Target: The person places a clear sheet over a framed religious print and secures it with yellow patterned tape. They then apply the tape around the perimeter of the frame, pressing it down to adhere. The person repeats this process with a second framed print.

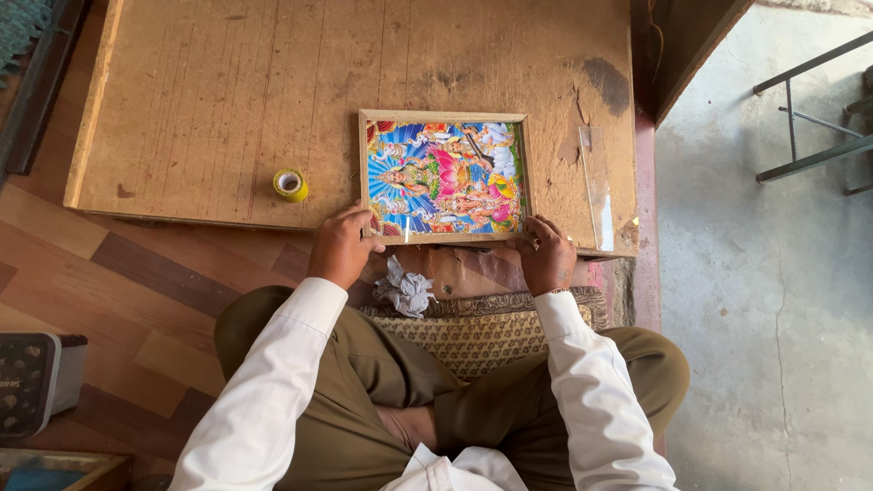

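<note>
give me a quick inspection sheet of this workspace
surface: worn wooden board, scratched and stained
job's things: framed colourful picture flat on board
clutter: yellow tape roll left of frame; clear strip right of it; crumpled paper on mat
hands: left hand and right hand both on the frame's near edge
cables: nothing seen
surroundings: wood-pattern floor, concrete floor, metal bars

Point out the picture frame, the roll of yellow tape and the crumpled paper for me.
Picture frame [443, 176], head view, on the middle of the colourful print.
Roll of yellow tape [291, 185], head view, on its top rim.
Crumpled paper [406, 289], head view, on the middle of the wad.
</note>
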Demonstrator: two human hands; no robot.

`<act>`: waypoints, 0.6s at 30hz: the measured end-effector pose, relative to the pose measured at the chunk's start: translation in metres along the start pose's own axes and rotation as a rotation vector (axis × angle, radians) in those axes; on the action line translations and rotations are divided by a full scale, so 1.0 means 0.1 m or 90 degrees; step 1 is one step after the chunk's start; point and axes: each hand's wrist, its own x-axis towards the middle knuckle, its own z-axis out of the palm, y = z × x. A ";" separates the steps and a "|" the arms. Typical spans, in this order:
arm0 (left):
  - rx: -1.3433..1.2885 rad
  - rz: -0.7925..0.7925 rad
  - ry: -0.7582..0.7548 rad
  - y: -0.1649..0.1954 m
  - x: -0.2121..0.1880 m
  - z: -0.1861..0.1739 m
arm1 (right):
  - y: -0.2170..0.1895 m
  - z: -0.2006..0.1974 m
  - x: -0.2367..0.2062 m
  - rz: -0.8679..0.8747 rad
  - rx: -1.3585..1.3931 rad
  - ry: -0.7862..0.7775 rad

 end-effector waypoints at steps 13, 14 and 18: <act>-0.050 0.069 0.055 0.14 -0.03 0.01 | -0.12 0.00 0.03 -0.137 -0.072 0.161; -0.053 0.091 0.071 0.13 -0.07 0.02 | -0.21 0.02 -0.17 -0.067 -0.037 0.071; -0.116 -0.022 0.097 0.15 -0.12 0.04 | -0.80 0.42 -0.77 -0.042 0.061 -0.179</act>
